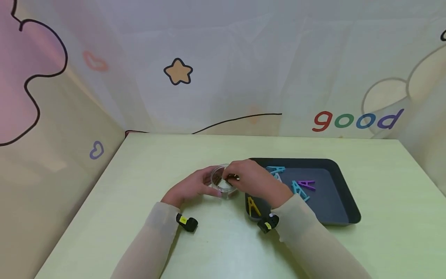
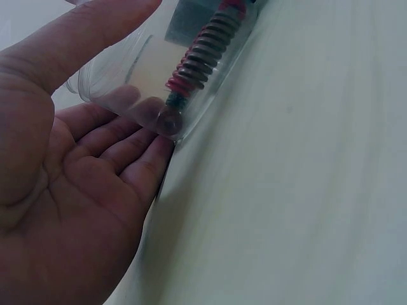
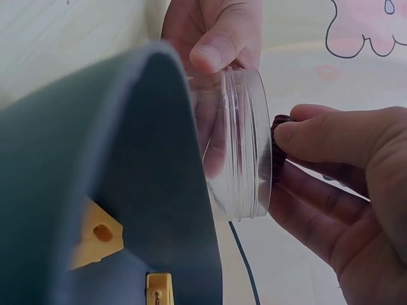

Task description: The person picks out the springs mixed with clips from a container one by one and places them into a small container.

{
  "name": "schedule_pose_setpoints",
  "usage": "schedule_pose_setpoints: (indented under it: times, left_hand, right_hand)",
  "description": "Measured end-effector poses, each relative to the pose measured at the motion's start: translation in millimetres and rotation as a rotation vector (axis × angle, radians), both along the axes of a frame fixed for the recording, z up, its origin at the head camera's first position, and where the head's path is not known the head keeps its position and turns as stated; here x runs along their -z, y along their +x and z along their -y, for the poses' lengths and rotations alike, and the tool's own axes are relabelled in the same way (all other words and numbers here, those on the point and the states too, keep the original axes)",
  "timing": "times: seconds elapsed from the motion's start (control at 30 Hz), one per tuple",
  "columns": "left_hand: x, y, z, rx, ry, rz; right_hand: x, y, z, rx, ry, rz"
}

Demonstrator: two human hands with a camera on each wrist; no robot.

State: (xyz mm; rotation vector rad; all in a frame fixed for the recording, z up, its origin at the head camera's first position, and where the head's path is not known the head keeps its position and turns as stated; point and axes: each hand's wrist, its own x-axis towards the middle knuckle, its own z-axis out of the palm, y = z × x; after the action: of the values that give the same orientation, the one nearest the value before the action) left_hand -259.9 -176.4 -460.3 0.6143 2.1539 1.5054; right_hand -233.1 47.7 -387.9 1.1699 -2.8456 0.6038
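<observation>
A clear round jar [image 1: 223,189] with a threaded rim [image 3: 254,146] stands on the table. My left hand [image 1: 195,186] grips its side, thumb on one side and fingers on the other. Through the jar wall, a small spring shock absorber [image 2: 203,54] with red and grey coils shows in the left wrist view. Over the jar's mouth, my right hand [image 1: 249,178] pinches a small dark ridged piece [image 3: 278,159] between thumb and fingers, right at the rim. The curled fingers hide much of that piece.
Right of the jar lies a dark grey tray [image 1: 332,199], its raised wall close beside it. Inside are blue clothes pegs [image 1: 299,190], a purple peg [image 1: 306,185] and a yellow peg [image 1: 253,206]. My right forearm crosses the tray's near left corner. A printed backdrop [image 1: 223,77] rises behind the table.
</observation>
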Motion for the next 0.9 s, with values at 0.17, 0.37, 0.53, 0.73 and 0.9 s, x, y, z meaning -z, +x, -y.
schedule_pose_setpoints:
  times: [0.17,0.37,0.53,0.73,0.9]
  left_hand:
    - [0.0,-0.7,-1.0,0.002,-0.005,-0.002]
    - [0.2,-2.1,-1.5,-0.001,-0.006,-0.007]
    - [-0.5,-2.1,-1.7,-0.012,-0.026,-0.005]
    - [0.4,-2.8,-1.2,-0.01,-0.026,-0.008]
    - [0.7,-2.6,-0.4,-0.011,-0.027,-0.003]
  right_hand:
    - [0.2,0.0,-0.3,-0.002,0.006,0.002]
    - [0.5,-0.8,-0.8,-0.006,0.01,-0.003]
    - [-0.3,-0.8,-0.8,-0.011,0.015,0.002]
    - [-0.1,-0.7,-0.7,-0.015,0.007,-0.012]
    - [0.4,-0.5,-0.6,-0.01,0.006,0.007]
